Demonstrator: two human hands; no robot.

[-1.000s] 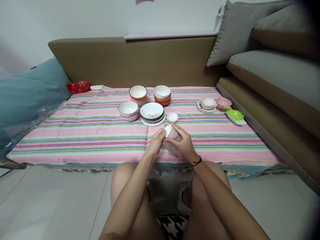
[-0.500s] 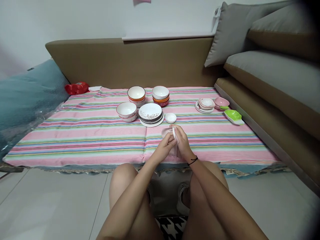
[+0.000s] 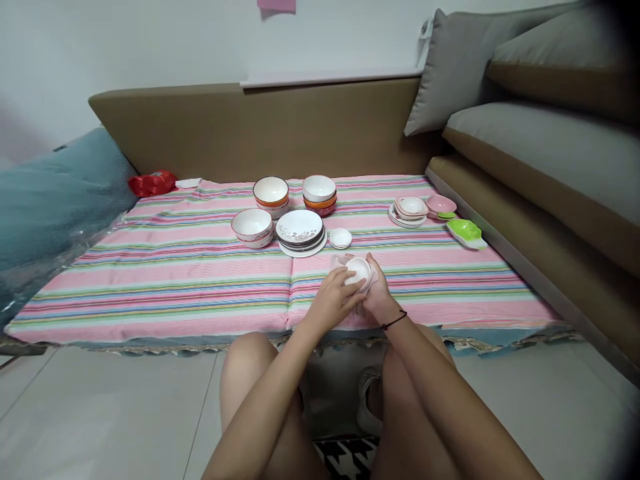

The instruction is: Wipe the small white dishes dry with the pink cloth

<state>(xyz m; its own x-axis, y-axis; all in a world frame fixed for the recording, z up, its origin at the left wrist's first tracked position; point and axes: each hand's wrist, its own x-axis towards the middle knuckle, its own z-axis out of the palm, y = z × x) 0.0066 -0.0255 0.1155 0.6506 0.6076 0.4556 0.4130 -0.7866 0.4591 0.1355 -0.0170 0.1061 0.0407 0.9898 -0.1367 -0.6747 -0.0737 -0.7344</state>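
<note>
Between my two hands is a small white dish [image 3: 358, 270], its hollow facing up, with a pale pink cloth [image 3: 340, 261] around and under it. My left hand [image 3: 336, 293] has its fingers on the near left rim of the dish. Cupped round the right side, my right hand [image 3: 377, 287] holds the dish through the cloth. Just beyond my hands, a small stack of white dishes [image 3: 341, 238] sits on the striped cloth cover [image 3: 190, 280]. Left of that stand stacked plates [image 3: 300, 227] with a floral pattern.
White bowls [image 3: 253, 225], orange-banded bowls [image 3: 271, 191] and another bowl stack [image 3: 319, 189] stand behind and left. To the right are small plates and bowls [image 3: 410, 208], a pink bowl [image 3: 441, 204] and a green leaf-shaped dish [image 3: 467, 231]. Cushions [image 3: 550, 147] are piled at right.
The dish has turned so that its white hollow now shows upward; before, it was seen edge-on within the cloth. My left fingers have moved onto its rim, and my hands have shifted slightly right.
</note>
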